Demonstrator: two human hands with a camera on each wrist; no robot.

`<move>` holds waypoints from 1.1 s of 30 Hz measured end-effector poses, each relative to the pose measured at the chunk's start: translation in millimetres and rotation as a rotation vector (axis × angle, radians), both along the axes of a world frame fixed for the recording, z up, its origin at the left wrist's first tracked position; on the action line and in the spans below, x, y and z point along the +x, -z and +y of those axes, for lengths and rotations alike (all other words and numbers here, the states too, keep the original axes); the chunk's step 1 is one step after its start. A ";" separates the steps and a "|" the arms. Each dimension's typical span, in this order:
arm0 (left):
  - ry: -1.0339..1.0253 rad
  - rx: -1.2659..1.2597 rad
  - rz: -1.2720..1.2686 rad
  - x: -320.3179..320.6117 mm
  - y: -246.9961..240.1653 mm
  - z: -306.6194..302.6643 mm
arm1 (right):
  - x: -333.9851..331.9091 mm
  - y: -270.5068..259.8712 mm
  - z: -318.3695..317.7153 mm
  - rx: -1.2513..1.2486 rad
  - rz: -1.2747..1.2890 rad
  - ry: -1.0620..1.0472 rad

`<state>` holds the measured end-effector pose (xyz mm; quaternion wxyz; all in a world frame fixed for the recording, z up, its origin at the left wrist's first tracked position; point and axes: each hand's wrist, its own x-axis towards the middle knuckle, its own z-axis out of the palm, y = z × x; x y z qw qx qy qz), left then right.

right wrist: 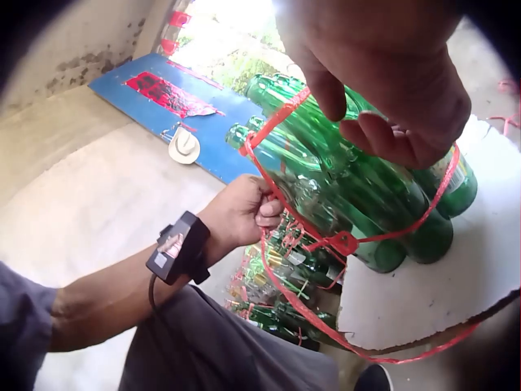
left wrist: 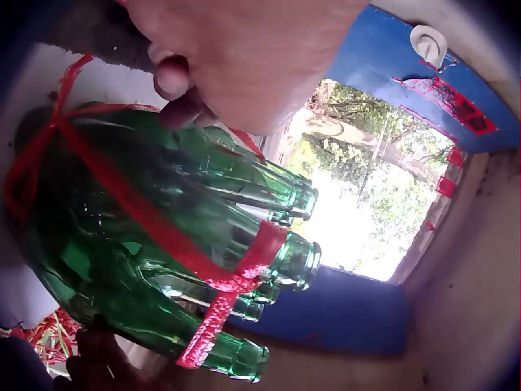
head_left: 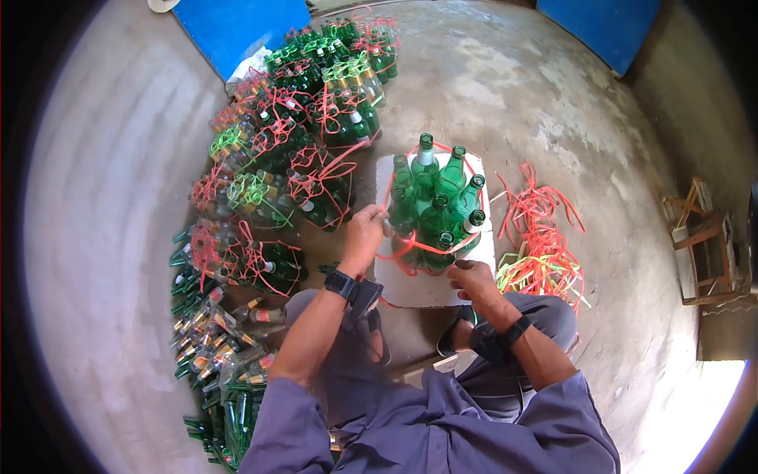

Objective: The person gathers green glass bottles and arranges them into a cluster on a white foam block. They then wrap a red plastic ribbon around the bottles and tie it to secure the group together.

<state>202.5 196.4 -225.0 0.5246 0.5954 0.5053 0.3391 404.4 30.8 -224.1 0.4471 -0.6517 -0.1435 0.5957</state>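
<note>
Several green bottles (head_left: pixel 440 202) stand upright in a cluster on a white board (head_left: pixel 403 280), with red strap (head_left: pixel 433 251) around them. At the cluster's left side, my left hand (head_left: pixel 367 237) pinches the strap; the right wrist view shows the fingers of this hand (right wrist: pixel 248 212) curled, with a loose loop (right wrist: pixel 293 305) hanging below. My right hand (head_left: pixel 476 283) is at the near right side of the bottles. Its fingers look bent in the right wrist view, where the hand (right wrist: pixel 391 90) covers part of the bottles; whether it holds strap is hidden.
Strapped bundles of bottles (head_left: pixel 296 150) line the floor at the left, with loose bottles (head_left: pixel 213 340) nearer me. A pile of red and yellow-green straps (head_left: pixel 545 245) lies right of the board. A wooden stool (head_left: pixel 707 253) is at the far right.
</note>
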 end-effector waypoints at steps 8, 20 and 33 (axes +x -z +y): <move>0.047 0.133 0.190 4.0 2.2 -4.3 | -12.8 41.6 20.8 0.115 -0.305 -0.309; 0.001 0.170 0.096 5.1 15.7 -8.4 | -22.5 52.0 26.2 0.157 -0.139 -0.141; -0.026 0.129 0.079 6.9 6.7 -13.5 | -24.8 54.2 25.2 0.184 -0.114 -0.108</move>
